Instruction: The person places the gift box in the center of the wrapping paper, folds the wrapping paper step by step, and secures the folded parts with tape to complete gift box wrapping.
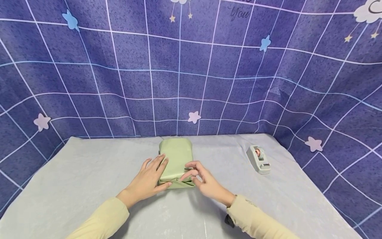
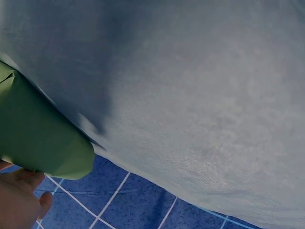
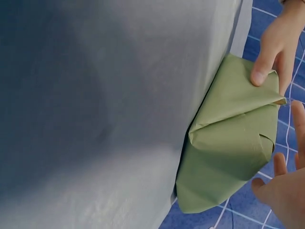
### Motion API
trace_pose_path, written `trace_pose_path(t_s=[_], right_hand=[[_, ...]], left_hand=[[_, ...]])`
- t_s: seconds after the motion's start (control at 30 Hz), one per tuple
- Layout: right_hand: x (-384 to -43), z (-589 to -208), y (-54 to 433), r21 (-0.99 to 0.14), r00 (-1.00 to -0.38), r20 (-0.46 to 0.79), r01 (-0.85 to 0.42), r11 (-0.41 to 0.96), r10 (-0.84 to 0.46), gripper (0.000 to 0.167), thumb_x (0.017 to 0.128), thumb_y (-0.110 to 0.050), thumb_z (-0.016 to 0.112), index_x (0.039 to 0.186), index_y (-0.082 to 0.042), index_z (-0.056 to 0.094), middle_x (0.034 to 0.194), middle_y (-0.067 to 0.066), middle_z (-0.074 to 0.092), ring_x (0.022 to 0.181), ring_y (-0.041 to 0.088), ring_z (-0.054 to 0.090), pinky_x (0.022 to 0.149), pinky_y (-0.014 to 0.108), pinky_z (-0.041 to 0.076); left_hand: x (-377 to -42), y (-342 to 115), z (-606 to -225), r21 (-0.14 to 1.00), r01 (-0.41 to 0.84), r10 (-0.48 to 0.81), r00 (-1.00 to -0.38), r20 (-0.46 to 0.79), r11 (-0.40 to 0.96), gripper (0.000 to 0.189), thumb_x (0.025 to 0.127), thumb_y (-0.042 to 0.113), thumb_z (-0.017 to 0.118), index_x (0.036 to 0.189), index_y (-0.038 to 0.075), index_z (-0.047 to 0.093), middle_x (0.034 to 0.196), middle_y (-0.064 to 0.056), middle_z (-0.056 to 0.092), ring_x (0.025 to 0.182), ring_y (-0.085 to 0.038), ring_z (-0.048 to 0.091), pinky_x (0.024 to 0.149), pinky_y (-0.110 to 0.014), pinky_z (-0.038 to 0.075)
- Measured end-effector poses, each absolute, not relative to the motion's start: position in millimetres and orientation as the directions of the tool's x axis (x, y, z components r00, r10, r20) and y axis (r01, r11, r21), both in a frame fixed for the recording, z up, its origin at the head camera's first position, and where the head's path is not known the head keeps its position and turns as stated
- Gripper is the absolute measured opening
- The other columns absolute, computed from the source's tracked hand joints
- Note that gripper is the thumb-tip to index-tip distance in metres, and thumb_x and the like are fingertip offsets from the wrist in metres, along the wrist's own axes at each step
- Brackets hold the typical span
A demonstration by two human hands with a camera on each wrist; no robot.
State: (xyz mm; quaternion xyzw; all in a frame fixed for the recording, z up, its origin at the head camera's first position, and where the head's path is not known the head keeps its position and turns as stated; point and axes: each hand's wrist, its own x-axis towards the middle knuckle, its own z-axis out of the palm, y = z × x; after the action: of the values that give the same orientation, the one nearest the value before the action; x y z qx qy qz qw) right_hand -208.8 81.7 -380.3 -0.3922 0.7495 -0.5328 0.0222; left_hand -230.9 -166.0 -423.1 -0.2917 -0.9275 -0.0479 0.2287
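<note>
A box-shaped package (image 1: 176,153) wrapped in light green paper lies on the table, its near end folded into flaps. My left hand (image 1: 145,182) rests along the package's left side with fingers extended over the top. Its thumb presses the folded near end, as the right wrist view also shows. At the near right corner is my right hand (image 1: 209,184), fingers bent loosely. Its index fingertip is close to the raised tip of the folded paper (image 3: 233,112); whether it touches cannot be told. A small clear glint, perhaps tape, shows at that tip.
To the right stands a pale tape dispenser (image 1: 259,161) with a reddish core. A light grey cloth covers the table (image 1: 98,166). Behind and beside it hangs a blue curtain (image 1: 167,83) with grid lines and stars. A small black object (image 1: 229,220) shows beside the right sleeve.
</note>
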Motion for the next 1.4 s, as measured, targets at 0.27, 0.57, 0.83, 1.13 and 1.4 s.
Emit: trace_pose_path(t_s=[0.27,0.57,0.83,1.13,1.4], right_hand=[[-207.8,-380.6,77.6,-0.846,-0.68,0.334,-0.521,0.11,-0.652,0.035,0.087,0.015,0.036,0.122,0.008,0.036,0.104,0.021,0.065,0.126,0.039,0.039,0.106,0.044,0.032],[-208.4,-381.5,75.8,-0.843,-0.688,0.326,-0.522,0.13,-0.649,0.034,0.089,0.013,0.034,0.122,0.007,0.037,0.107,0.019,0.065,0.128,0.036,0.037,0.105,0.039,0.034],[-209.9,-382.8,76.3,-0.835,-0.709,0.332,-0.527,0.156,-0.622,0.037,0.088,0.013,0.037,0.124,0.007,0.037,0.109,0.017,0.065,0.13,0.034,0.035,0.107,0.044,0.029],[-210.3,-382.2,76.8,-0.827,-0.715,0.341,-0.537,0.166,-0.611,0.039,0.088,0.014,0.037,0.126,0.006,0.035,0.11,0.016,0.065,0.129,0.035,0.036,0.104,0.034,0.032],[-211.4,-381.6,75.7,-0.822,-0.727,0.338,-0.538,0.189,-0.598,0.038,0.088,0.01,0.043,0.126,0.006,0.036,0.109,0.015,0.065,0.13,0.032,0.035,0.109,0.048,0.023]], left_hand=[[-231.2,-166.0,-424.9,-0.04,0.571,0.52,-0.715,0.466,0.82,0.08,0.08,0.057,0.056,0.135,0.002,0.041,0.14,-0.018,0.04,0.129,-0.03,0.038,0.103,-0.052,0.027],[-231.0,-165.9,-423.9,-0.025,0.562,0.514,-0.737,0.439,0.827,0.08,0.082,0.059,0.053,0.137,0.003,0.038,0.142,-0.017,0.037,0.131,-0.029,0.036,0.105,-0.051,0.024],[-231.3,-165.9,-424.1,-0.02,0.56,0.511,-0.74,0.438,0.828,0.079,0.082,0.058,0.054,0.137,0.003,0.039,0.142,-0.017,0.037,0.131,-0.03,0.036,0.105,-0.051,0.023],[-231.8,-166.1,-423.7,-0.04,0.567,0.518,-0.718,0.465,0.822,0.079,0.08,0.056,0.057,0.134,0.001,0.041,0.14,-0.019,0.039,0.128,-0.032,0.039,0.103,-0.053,0.027],[-231.7,-165.5,-424.2,-0.033,0.566,0.518,-0.726,0.453,0.823,0.079,0.081,0.057,0.055,0.135,0.001,0.04,0.141,-0.018,0.038,0.129,-0.031,0.038,0.104,-0.052,0.026]])
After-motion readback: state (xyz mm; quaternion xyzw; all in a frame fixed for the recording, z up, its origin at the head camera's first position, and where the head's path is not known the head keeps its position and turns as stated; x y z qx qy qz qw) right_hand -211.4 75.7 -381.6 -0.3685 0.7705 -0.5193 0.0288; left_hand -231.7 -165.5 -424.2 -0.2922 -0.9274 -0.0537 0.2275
